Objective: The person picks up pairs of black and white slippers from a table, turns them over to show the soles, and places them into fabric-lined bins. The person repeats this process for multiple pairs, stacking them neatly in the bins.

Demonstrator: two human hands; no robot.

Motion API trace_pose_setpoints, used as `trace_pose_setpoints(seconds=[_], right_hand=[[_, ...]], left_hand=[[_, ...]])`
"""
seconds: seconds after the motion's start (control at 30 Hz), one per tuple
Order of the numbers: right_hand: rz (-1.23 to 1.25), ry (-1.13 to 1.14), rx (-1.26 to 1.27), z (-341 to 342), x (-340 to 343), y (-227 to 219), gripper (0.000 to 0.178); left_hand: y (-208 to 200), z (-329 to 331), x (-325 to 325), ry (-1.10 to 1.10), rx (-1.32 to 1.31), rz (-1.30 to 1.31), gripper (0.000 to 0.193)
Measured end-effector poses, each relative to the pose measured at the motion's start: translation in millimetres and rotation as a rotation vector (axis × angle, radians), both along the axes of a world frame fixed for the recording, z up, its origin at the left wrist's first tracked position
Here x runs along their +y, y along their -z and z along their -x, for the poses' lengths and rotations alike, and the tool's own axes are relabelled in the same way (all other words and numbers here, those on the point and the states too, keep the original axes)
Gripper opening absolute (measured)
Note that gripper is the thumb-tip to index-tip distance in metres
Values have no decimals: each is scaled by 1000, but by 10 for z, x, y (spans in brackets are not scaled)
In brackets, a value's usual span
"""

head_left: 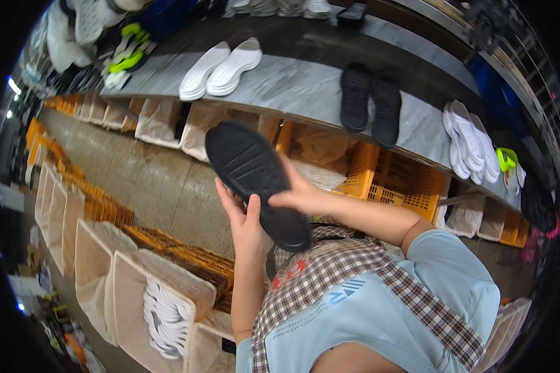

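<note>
A black shoe sole (pixel 246 158) is held in front of my apron, tilted, with its grooved face turned up. My left hand (pixel 246 217) grips its near left edge, thumb on the face and fingers behind. On the opposite edge my right hand (pixel 295 193) is closed, its thumb pressed on the sole near the middle; its other fingers are mostly hidden. Past my hands, on the grey bench (pixel 298 87), lie a pair of white soles (pixel 233 68) to the left and a pair of black soles (pixel 370 102) to the right.
More white soles (pixel 470 143) and a bright green piece (pixel 507 160) lie at the bench's right end. Below the bench are orange crates (pixel 407 186) and lined bins. Behind my left arm stand cream-lined bins (pixel 127 298), one holding white soles (pixel 167 320). A dark belt runs behind the bench.
</note>
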State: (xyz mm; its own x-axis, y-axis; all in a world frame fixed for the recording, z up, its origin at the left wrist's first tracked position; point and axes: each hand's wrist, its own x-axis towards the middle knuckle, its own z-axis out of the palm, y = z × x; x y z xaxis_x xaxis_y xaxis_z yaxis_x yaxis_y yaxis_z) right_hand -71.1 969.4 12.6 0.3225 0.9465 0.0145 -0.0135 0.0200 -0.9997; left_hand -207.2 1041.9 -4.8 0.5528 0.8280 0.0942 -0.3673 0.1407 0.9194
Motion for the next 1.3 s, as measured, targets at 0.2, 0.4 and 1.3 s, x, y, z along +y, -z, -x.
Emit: trace_pose_setpoints(seconds=[0.2, 0.4, 1.3], right_hand=[[166, 581, 428, -1588, -808, -570, 34], [362, 918, 506, -2706, -1278, -597, 29], [386, 956, 127, -6390, 1095, 340, 67]], left_hand=[[53, 84, 76, 46, 278, 30, 57], [345, 60, 132, -28, 263, 284, 36], [817, -879, 365, -113, 424, 487, 33]])
